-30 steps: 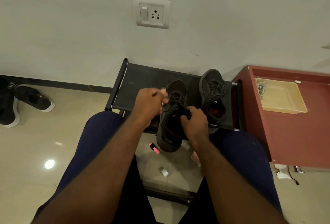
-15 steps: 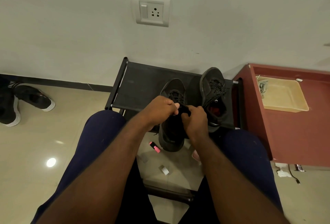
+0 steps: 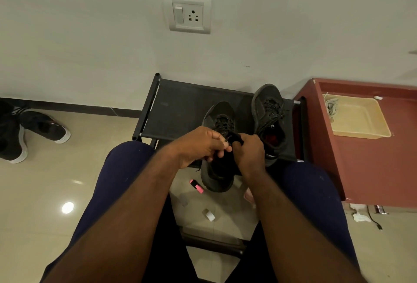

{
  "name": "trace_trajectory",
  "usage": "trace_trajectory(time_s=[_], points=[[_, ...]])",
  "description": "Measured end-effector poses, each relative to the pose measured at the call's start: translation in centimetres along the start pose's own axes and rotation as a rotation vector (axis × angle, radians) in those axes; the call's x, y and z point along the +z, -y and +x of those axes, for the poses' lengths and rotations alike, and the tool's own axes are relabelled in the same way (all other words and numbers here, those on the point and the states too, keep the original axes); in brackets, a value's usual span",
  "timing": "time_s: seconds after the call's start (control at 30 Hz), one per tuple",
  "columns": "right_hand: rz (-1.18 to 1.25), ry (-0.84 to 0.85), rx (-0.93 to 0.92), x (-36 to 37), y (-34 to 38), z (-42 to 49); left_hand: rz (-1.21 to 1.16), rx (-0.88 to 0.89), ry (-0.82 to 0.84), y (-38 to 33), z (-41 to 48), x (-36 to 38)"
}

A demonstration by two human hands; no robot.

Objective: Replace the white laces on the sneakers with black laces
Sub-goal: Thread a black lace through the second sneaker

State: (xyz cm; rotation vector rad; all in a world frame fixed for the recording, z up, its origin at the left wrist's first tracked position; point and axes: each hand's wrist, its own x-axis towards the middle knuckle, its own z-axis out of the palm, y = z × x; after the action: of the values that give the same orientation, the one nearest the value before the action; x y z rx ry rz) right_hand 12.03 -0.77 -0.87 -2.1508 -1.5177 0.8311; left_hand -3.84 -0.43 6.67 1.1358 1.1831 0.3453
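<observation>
The left hand (image 3: 200, 146) pinches the black lace (image 3: 223, 124) end and the right hand (image 3: 249, 153) curls round it above the near sneaker (image 3: 216, 181), propped toe toward 12 o'clock on the rack (image 3: 180, 111), likely to steady threading; the laced second sneaker (image 3: 268, 113) lies at 2 o'clock.

This is looking like a lived-in room of a home, a corner where shoes are being kept. Glossy beige floor tiles (image 3: 45, 181) are reflecting a spot of light, a dark skirting (image 3: 67, 106) is running along a plain painted wall (image 3: 90, 34), and a domestic switch-and-socket plate (image 3: 189, 15) is sitting on it. A low black fabric shoe rack (image 3: 180, 111) is standing against the wall with a black sneaker (image 3: 268, 111) resting on it, and a spare pair of dark shoes (image 3: 45, 127) is lying on the floor at left. A reddish-brown bench (image 3: 372, 165) is carrying a beige plastic tray (image 3: 358, 118), and a pink highlighter (image 3: 196, 186) is lying on the tiles.
</observation>
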Motion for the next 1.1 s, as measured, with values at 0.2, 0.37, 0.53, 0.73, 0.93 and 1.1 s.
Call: trace_trajectory(time_s=[0.2,0.37,0.53,0.73,0.93,1.1], points=[[0.107,0.073,-0.047,-1.3,-0.3,0.4,0.37,0.218,-0.452,0.0,0.4,0.5],[0.136,0.041,-0.043,-1.0,-0.3,0.2,0.223,0.499,-0.833,-1.4,-0.1,-0.5],[0.086,0.05,-0.077,-1.1,-0.1,0.2,0.243,0.127,-0.527,-0.1,0.0,-2.4],[0.032,0.036,-0.104,-0.6,0.0,0.2,0.747,-0.232,-0.568,3.7,3.3,-3.7],[0.034,0.032,-0.119,-0.5,-0.3,0.0,0.498,0.006,-0.595,3.7,5.8,-2.4],[0.016,0.03,-0.155,-0.3,-0.6,0.2,0.397,-0.042,-0.511,4.6,8.4,-1.7]])
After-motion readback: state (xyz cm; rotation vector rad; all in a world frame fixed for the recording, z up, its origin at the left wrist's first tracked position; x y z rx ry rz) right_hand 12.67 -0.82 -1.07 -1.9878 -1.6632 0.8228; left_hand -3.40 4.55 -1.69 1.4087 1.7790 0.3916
